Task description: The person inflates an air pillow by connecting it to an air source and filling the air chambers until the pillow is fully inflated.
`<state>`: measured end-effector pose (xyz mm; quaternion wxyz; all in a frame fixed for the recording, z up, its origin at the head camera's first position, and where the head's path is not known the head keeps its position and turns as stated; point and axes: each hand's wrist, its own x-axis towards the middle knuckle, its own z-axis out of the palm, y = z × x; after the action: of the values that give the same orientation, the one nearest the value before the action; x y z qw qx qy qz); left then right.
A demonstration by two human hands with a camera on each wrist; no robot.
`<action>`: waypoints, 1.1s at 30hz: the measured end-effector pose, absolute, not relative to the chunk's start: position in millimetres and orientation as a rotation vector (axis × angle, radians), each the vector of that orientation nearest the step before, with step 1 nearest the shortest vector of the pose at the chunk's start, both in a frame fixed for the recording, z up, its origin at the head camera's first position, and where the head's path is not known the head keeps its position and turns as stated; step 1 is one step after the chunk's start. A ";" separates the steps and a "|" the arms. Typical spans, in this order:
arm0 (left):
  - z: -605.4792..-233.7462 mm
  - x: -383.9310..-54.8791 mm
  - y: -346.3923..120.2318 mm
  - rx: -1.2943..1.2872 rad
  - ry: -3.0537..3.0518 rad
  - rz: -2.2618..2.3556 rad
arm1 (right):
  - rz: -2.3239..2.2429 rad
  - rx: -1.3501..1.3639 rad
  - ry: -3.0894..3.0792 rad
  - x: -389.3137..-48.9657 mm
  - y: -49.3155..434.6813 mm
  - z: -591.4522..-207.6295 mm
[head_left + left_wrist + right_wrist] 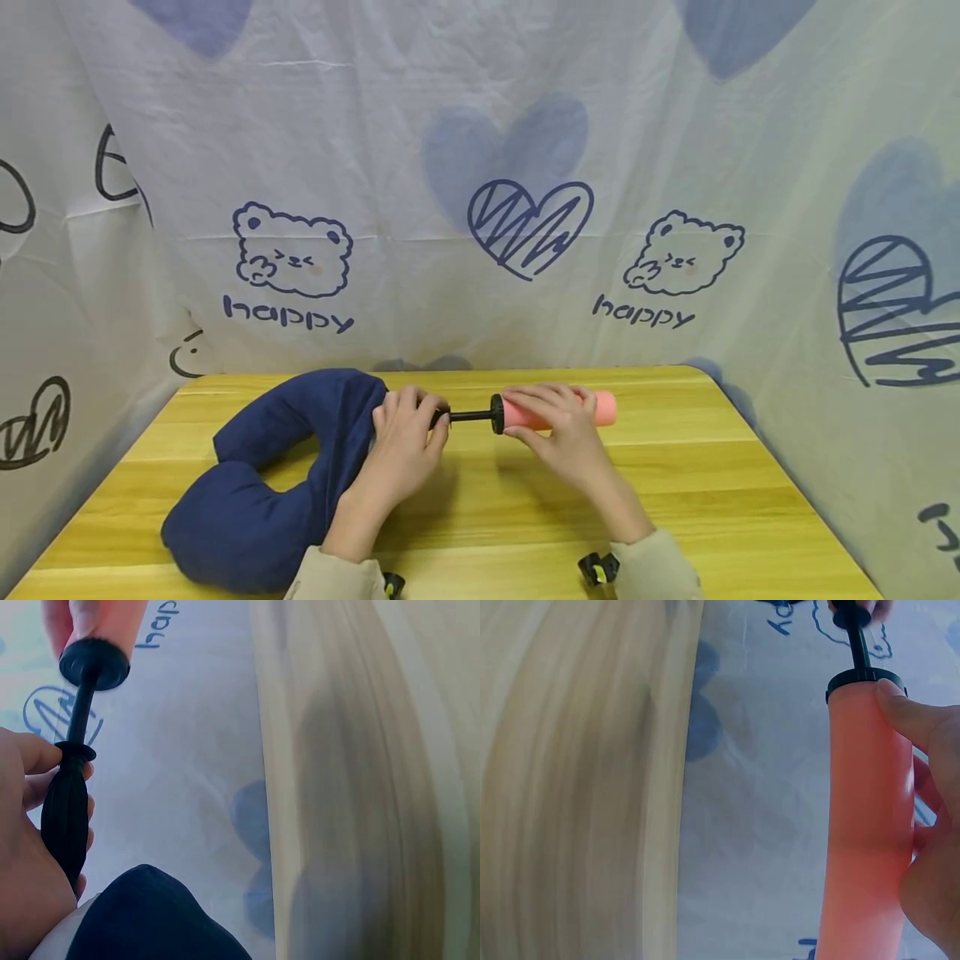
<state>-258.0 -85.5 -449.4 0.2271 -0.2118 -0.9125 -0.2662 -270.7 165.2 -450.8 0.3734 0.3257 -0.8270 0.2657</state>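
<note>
A hand pump with a pink barrel (604, 408) and a thin black rod (471, 416) lies level across both hands, above the wooden table. My right hand (558, 421) wraps round the barrel, its thumb by the black end cap (864, 677). At the rod's other end, my left hand (408, 437) grips the pump's tapered black end piece (66, 817), fingers curled round it. Directly left of that hand sits a navy U-shaped neck pillow (247, 521), its side against the hand. The end piece's tip is hidden behind the left palm.
The wooden table (712, 500) reaches back to a pale hanging cloth (420, 275) printed with hearts and bears. More of this cloth hangs at both sides. Small black devices (598, 569) are at both wrists, by the sleeve cuffs.
</note>
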 end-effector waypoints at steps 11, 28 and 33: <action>-444.3 -262.0 -108.8 -0.557 -2.513 -0.786 | 0.762 0.737 -2.256 -274.0 188.5 -446.7; -446.4 -263.7 -108.4 -0.568 -2.517 -0.770 | 0.746 0.780 -2.219 -273.9 184.9 -447.5; -447.4 -261.6 -97.7 -0.614 -2.511 -0.752 | 0.710 0.813 -2.189 -272.1 173.8 -449.2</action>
<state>-261.6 -97.7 -447.4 0.2229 -0.2222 -0.9093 -0.2723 -272.1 173.8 -449.2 0.3433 0.3129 -0.8423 0.2733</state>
